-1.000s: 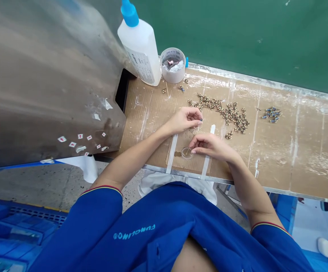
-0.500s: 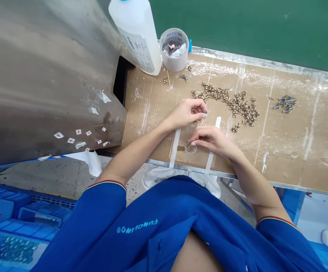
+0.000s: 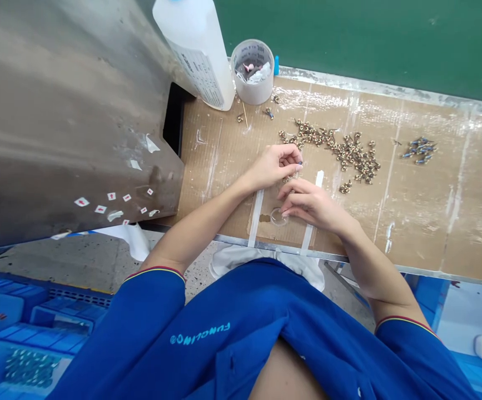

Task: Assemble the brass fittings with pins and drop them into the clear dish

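Note:
My left hand (image 3: 273, 165) hovers over the cardboard-covered bench (image 3: 432, 200), its fingertips pinched round a tiny dark-tipped part that I cannot name. My right hand (image 3: 307, 204) lies just below it, fingers curled and pinched next to a small clear round dish (image 3: 278, 218) near the bench's front edge. What the right fingers hold is too small to make out. A scatter of several small brass parts (image 3: 341, 153) lies just beyond both hands. Two white tape strips (image 3: 256, 210) flank the dish.
A white glue bottle (image 3: 199, 50) and a tape roll holding scraps (image 3: 252, 71) stand at the back left. A small group of blue-tipped parts (image 3: 418, 151) lies at the right. A big metal housing (image 3: 66, 111) fills the left. Blue crates (image 3: 20, 344) sit on the floor.
The view has tilted so the bench sits higher in frame. My right hand has risen slightly from the dish toward my left hand; both stay pinched.

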`<state>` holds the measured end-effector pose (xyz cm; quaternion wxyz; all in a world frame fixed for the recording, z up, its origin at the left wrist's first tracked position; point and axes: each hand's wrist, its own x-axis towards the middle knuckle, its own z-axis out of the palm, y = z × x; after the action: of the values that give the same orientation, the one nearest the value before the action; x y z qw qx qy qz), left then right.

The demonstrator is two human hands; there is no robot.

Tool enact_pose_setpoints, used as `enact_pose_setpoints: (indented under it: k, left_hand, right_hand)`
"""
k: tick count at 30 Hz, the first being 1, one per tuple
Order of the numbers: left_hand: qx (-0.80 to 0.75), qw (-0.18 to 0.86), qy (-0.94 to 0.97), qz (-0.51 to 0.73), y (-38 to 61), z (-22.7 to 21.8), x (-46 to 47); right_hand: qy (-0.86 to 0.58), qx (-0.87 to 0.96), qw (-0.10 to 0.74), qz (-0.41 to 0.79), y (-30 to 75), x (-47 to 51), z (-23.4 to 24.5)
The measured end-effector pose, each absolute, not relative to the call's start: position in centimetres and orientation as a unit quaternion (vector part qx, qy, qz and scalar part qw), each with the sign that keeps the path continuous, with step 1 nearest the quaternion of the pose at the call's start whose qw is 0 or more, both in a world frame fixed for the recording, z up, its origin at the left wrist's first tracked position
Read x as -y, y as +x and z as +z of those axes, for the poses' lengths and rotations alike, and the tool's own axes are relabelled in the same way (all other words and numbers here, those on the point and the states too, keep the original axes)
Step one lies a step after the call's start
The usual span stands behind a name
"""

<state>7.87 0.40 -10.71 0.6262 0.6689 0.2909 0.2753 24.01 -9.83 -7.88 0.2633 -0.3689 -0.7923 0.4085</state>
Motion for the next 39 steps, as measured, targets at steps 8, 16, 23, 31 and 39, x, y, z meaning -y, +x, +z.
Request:
enact_pose_setpoints:
  k: [8,16,23,31,39]
  left_hand:
    - [-0.289,0.625,0.675,0.266,7.8,-11.0,-0.4]
    - [-0.289,0.616,0.68,0.272,7.8,-10.8,-0.4]
    - [-0.29,0.629,0.674,0.258,7.8,-10.6,-0.1]
    - [-0.29,0.608,0.697,0.244,7.9,-10.4,0.2]
    - [-0.284,0.607,0.7,0.246,8.0,-10.4,0.2]
  right_hand:
    - [-0.353,0.733,0.256,0.521,23.8,9.5,-7.4]
    - [-0.473,0.596,0.343,0.55,24.3,9.4,-7.0]
    - [-0.586,0.543,0.467,0.38,25.6,9.2,-7.1]
    - [-0.618,0.541,0.509,0.257,26.1,8.8,-8.0]
    - [-0.631,0.538,0.5,0.25,26.1,8.5,-8.9]
